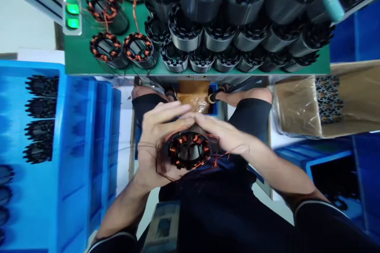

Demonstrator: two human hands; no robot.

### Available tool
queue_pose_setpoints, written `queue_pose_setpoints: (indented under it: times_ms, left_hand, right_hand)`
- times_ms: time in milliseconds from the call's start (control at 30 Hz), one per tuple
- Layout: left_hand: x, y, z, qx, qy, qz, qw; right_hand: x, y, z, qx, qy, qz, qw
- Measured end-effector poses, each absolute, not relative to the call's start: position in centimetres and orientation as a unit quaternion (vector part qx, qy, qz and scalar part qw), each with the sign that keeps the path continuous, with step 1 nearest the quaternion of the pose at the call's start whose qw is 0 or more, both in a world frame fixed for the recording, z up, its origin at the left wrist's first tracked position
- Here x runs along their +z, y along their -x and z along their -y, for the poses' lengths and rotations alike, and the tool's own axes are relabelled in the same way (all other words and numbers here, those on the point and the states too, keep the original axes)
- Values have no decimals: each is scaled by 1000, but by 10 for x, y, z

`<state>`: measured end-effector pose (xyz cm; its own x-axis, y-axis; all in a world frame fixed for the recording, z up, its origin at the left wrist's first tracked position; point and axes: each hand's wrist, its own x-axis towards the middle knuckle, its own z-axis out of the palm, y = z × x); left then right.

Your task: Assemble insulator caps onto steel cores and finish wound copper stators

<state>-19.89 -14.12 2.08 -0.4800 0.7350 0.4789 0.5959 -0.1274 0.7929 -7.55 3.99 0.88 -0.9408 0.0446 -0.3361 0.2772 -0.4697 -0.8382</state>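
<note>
Above my lap I hold a motor stator [189,151] with copper windings round its black slotted end, which faces up toward me. My left hand [152,142] wraps round its left side, with the thumb below and the fingers over the far side. My right hand [227,134] presses against its right far side, the fingers fairly straight and meeting those of my left hand. Loose copper wire ends [216,161] stick out round the stator, some of them across my left palm. The stator's lower body is hidden by its own end and my hands.
Rows of unwound stators [187,33] stand on the green bench top [74,55], with several wound ones [139,49] at its left. A green-lit switch [72,14] sits at the left edge. Blue crates [74,146] flank me at left; a lined cardboard box [299,106] of parts is at right.
</note>
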Motion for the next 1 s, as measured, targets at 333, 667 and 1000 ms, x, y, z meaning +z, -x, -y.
queue_pose_setpoints:
  times_ms: [333,667,1000]
  left_hand:
    - [24,188,117,666,-394,-589,234]
    - [23,197,123,562,-443,-679,165]
    - [28,191,121,541,-453,-685,181]
  right_hand:
    - [81,20,-88,-511,25,-857,-67]
    - [73,6,-82,-376,-55,-924,-45]
    - [60,6,-73,-315,-1,-943,-110]
